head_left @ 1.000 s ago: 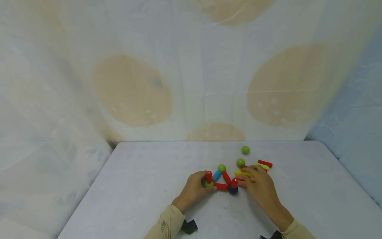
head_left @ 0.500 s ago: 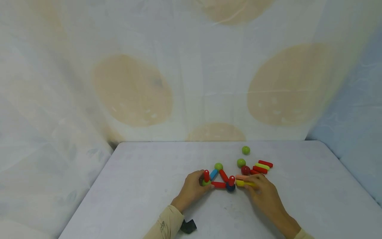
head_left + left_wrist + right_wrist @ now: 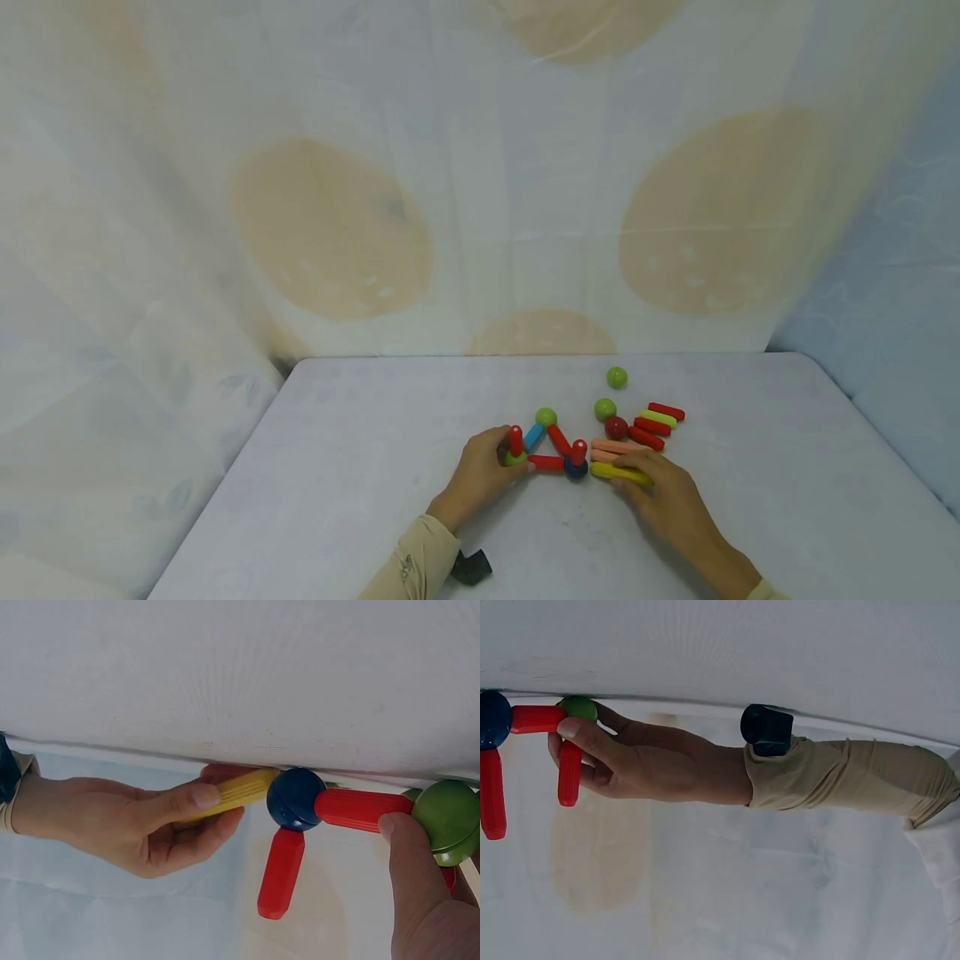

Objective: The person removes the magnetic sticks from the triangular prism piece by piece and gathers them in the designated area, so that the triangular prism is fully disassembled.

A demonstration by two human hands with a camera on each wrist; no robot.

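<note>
Pinching yellow stick (image 3: 619, 472) in right hand (image 3: 663, 498), butting it against blue ball (image 3: 576, 469); left hand (image 3: 480, 477) gripping green ball (image 3: 514, 457), probably steadying the frame, low centre.

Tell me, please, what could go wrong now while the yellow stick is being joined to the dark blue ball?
1. The right hand pinches the yellow stick against the dark blue ball; a hard push might shift the ball and loosen the red sticks on it.
2. The left hand holds only the green ball corner, so the far side may slide.
3. Loose green balls nearby could roll if bumped.
</note>
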